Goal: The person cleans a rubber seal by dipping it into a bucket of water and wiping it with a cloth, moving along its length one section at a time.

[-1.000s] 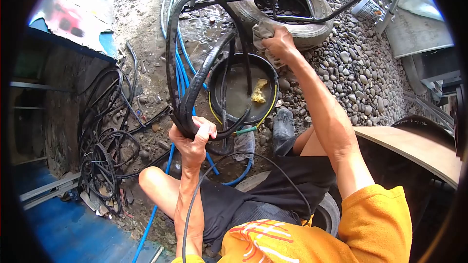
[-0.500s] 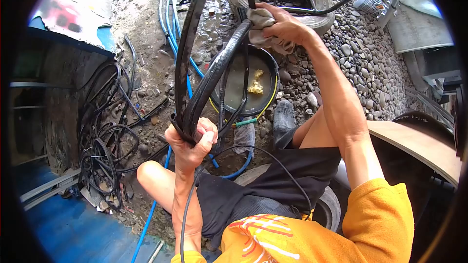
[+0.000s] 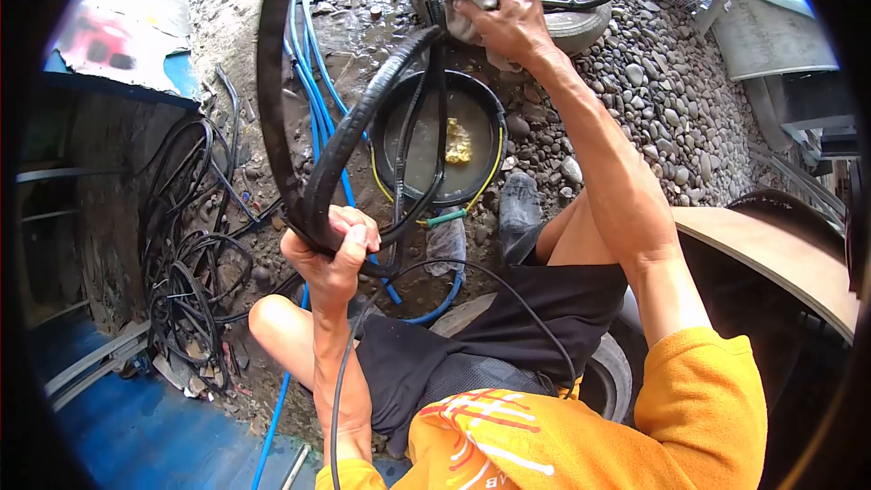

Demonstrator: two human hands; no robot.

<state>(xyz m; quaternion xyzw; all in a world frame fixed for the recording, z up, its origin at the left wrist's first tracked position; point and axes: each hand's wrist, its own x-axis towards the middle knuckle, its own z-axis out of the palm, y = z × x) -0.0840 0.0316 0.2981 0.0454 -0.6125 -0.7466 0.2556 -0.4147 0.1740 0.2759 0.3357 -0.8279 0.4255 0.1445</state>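
My left hand (image 3: 332, 252) is closed round a bundle of thick, wet-looking black cable (image 3: 343, 127), low in front of my left knee. The cable rises in a big loop whose top runs out of view. Up ahead, my right hand (image 3: 513, 25) is wrapped round a light grey rag (image 3: 468, 14), which is pressed round the upper run of the cable. Other black strands hang over a dark bucket (image 3: 495, 113) of murky water between the hands. In that water is a yellow sponge-like lump (image 3: 458, 142).
Coiled black cables (image 3: 195, 281) lie on the dirt at left. Blue hoses (image 3: 318, 118) run beside the bucket. A tire (image 3: 581, 32) stands behind it on pebbles (image 3: 653, 118). A curved wooden board (image 3: 771, 249) is at right, near my elbow.
Both hands have shifted slightly up and left with the cable. The rag has moved along the cable, and the top of the loop has left the view.
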